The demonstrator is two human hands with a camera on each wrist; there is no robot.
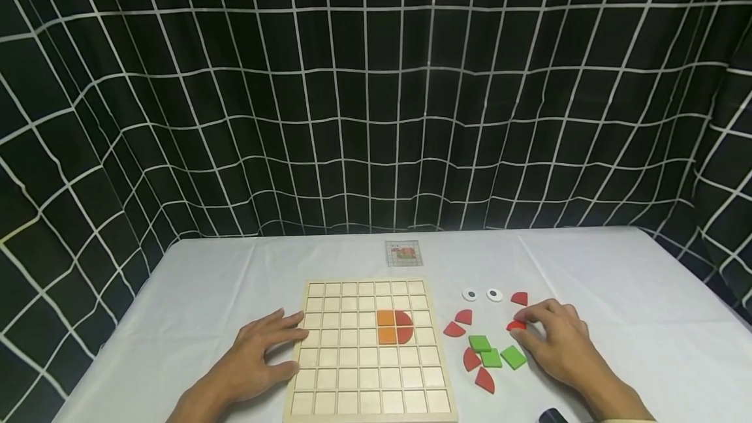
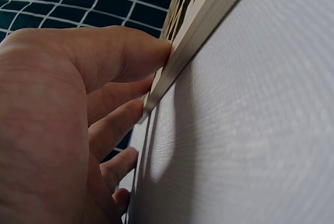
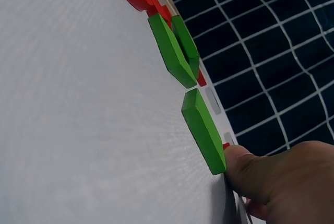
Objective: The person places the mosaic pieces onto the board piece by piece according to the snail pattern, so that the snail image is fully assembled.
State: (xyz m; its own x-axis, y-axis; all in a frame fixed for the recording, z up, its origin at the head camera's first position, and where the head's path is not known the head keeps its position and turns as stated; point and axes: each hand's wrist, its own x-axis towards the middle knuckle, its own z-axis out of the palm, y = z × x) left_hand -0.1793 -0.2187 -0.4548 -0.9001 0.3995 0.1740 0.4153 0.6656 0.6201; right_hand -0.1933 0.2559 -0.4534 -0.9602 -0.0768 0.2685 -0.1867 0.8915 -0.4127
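Observation:
A wooden grid board lies on the white cloth; two orange squares and two red quarter-circles fill cells right of its middle. My left hand touches the board's left edge with fingertips and thumb, fingers fairly straight; the left wrist view shows the thumb against the wooden rim. Off the board's right side, my right hand pinches a red quarter-circle piece between thumb and fingers. In the right wrist view, a green square lies close to the thumb, and the fingertips are partly hidden.
Loose red quarter-circles and green squares lie between board and right hand. Two white eye discs sit farther back. A small picture card lies behind the board. A dark object shows at the front edge. Black gridded curtains surround the table.

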